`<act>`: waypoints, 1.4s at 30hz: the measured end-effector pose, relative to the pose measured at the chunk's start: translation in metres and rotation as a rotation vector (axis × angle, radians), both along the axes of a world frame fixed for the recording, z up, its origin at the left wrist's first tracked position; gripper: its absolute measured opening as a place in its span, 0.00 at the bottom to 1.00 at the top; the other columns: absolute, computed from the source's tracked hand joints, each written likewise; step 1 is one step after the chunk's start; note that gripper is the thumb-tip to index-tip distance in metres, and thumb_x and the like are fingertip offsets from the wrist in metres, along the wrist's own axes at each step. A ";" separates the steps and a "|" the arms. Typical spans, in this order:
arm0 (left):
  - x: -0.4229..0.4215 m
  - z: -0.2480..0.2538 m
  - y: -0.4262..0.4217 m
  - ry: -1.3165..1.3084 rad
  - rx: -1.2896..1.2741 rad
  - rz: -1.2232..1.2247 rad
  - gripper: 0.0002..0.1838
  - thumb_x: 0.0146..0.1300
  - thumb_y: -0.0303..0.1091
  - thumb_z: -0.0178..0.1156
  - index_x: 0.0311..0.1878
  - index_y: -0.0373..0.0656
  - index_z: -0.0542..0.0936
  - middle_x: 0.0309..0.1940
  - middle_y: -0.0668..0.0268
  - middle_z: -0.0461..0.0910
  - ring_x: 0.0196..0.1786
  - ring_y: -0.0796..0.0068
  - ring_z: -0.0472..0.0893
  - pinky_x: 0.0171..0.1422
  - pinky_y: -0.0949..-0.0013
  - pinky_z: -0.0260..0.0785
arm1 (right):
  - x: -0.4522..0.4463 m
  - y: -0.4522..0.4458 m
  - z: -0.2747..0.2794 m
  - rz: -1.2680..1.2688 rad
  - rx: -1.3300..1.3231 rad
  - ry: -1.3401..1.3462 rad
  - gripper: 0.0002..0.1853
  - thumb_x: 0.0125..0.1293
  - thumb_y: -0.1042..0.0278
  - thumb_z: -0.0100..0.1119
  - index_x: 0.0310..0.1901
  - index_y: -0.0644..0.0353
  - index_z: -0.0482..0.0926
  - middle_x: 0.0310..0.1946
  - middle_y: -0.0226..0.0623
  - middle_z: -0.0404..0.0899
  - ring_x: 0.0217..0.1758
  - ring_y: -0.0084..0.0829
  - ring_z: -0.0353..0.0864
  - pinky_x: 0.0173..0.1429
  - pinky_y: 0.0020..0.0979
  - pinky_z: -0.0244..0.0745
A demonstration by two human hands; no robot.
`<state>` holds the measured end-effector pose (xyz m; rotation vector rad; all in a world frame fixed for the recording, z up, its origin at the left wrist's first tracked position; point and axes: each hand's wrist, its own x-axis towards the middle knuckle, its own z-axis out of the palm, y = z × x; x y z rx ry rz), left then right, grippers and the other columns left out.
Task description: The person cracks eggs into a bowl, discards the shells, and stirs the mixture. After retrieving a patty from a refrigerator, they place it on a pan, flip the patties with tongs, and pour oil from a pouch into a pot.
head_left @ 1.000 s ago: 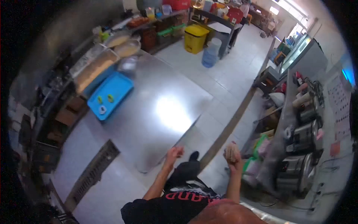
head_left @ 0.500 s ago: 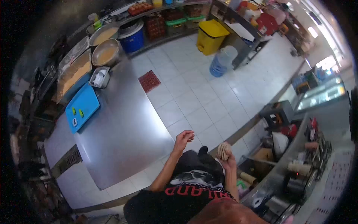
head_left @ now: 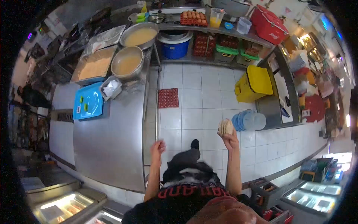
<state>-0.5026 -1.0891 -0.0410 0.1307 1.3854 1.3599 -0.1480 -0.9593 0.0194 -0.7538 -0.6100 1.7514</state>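
My right hand (head_left: 230,140) is raised at right of centre, its fingers wrapped round a pale, ridged, rounded thing (head_left: 226,127) that looks like a stack of flat dough rounds. Just beside it, from this view, is a blue water jug (head_left: 249,120) on the floor. My left hand (head_left: 158,147) hangs near the right edge of the steel table (head_left: 112,149); it is smeared by motion, and whether its fingers are spread or closed is unclear. A blue tray (head_left: 89,100) with small green items lies on the table.
Two metal bowls (head_left: 140,63) of pale liquid and a pan of crumbs (head_left: 95,69) stand at the table's back. Behind are a blue tub (head_left: 174,51) and egg tray (head_left: 193,18). A yellow bin (head_left: 254,84) stands right; a red egg tray (head_left: 168,98) lies on the tiled floor.
The view has swung round, so the table stands upright at left and the back shelf spans the top. My right hand still holds the pale thing, now raised farther from my body.
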 end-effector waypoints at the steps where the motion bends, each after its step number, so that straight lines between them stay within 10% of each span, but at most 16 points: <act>1: 0.016 0.019 0.042 0.025 0.045 -0.046 0.14 0.66 0.40 0.54 0.46 0.40 0.79 0.35 0.67 0.81 0.37 0.77 0.80 0.42 0.74 0.72 | 0.004 0.022 0.003 -0.054 -0.065 -0.042 0.45 0.41 0.75 0.72 0.65 0.59 0.63 0.57 0.39 0.70 0.59 0.38 0.73 0.56 0.47 0.77; 9: 0.112 0.061 0.361 0.298 0.442 -0.470 0.12 0.68 0.34 0.53 0.50 0.39 0.79 0.36 0.67 0.82 0.39 0.80 0.79 0.44 0.74 0.70 | 0.054 0.240 -0.024 -0.185 -0.155 -0.177 0.43 0.38 0.78 0.71 0.62 0.60 0.65 0.52 0.42 0.73 0.55 0.42 0.76 0.55 0.45 0.79; 15: 0.094 -0.068 0.544 0.248 0.077 -0.445 0.11 0.66 0.34 0.56 0.47 0.39 0.80 0.35 0.66 0.82 0.37 0.79 0.79 0.39 0.74 0.71 | 0.045 0.506 -0.021 -0.056 0.061 -0.478 0.37 0.44 0.85 0.64 0.60 0.62 0.64 0.51 0.40 0.73 0.52 0.37 0.77 0.52 0.40 0.80; 18: 0.046 -0.145 0.567 0.368 0.019 -0.207 0.12 0.62 0.36 0.59 0.43 0.39 0.82 0.32 0.67 0.81 0.30 0.77 0.78 0.33 0.73 0.71 | -0.005 0.663 -0.015 0.094 0.246 -0.679 0.38 0.39 0.83 0.69 0.57 0.59 0.67 0.50 0.37 0.74 0.52 0.34 0.76 0.52 0.36 0.79; 24: 0.004 -0.123 0.546 0.151 -0.342 0.542 0.14 0.63 0.41 0.56 0.42 0.40 0.79 0.31 0.64 0.81 0.27 0.77 0.78 0.28 0.75 0.69 | -0.172 0.915 0.089 0.272 0.639 -0.998 0.45 0.28 0.81 0.75 0.57 0.56 0.69 0.49 0.32 0.75 0.55 0.33 0.74 0.58 0.35 0.75; 26: 0.001 -0.154 0.543 -0.028 -0.435 0.686 0.11 0.64 0.40 0.55 0.41 0.43 0.79 0.26 0.67 0.77 0.24 0.79 0.75 0.23 0.75 0.66 | -0.232 0.989 0.097 0.339 0.561 -0.840 0.46 0.30 0.74 0.78 0.59 0.56 0.68 0.49 0.33 0.76 0.54 0.35 0.75 0.60 0.37 0.73; 27: -0.004 -0.217 0.517 -0.425 -0.072 0.804 0.10 0.65 0.40 0.54 0.39 0.45 0.78 0.21 0.70 0.72 0.21 0.79 0.71 0.20 0.75 0.62 | -0.262 1.029 0.091 0.327 0.590 -0.881 0.44 0.30 0.73 0.78 0.57 0.55 0.70 0.49 0.34 0.76 0.53 0.35 0.76 0.58 0.36 0.74; 30: 0.010 -0.264 0.547 -0.144 -0.117 0.635 0.10 0.67 0.45 0.54 0.35 0.52 0.76 0.25 0.70 0.73 0.30 0.68 0.75 0.35 0.60 0.74 | -0.351 1.125 0.104 0.370 0.604 -0.802 0.37 0.33 0.76 0.79 0.52 0.62 0.73 0.43 0.35 0.80 0.47 0.32 0.80 0.53 0.33 0.78; 38: -0.064 -0.245 0.693 -0.358 -0.403 0.405 0.15 0.67 0.44 0.56 0.47 0.43 0.77 0.35 0.63 0.81 0.31 0.70 0.79 0.35 0.67 0.74 | -0.555 1.402 0.087 0.644 0.743 -0.422 0.31 0.37 0.67 0.79 0.46 0.66 0.78 0.45 0.36 0.80 0.46 0.27 0.80 0.51 0.34 0.77; 41: -0.073 -0.246 0.714 -0.079 -0.079 0.348 0.20 0.68 0.44 0.54 0.55 0.38 0.74 0.42 0.59 0.82 0.38 0.66 0.83 0.35 0.67 0.74 | -0.609 1.466 0.051 0.627 0.897 -0.791 0.30 0.37 0.62 0.79 0.45 0.65 0.79 0.44 0.36 0.80 0.45 0.28 0.80 0.49 0.34 0.77; 42: -0.073 -0.219 0.726 -0.224 -0.445 0.455 0.23 0.67 0.48 0.53 0.57 0.42 0.74 0.45 0.57 0.81 0.41 0.62 0.83 0.43 0.60 0.74 | -0.623 1.481 0.038 0.609 0.972 -0.979 0.30 0.37 0.61 0.79 0.44 0.65 0.79 0.43 0.37 0.81 0.45 0.28 0.80 0.49 0.34 0.77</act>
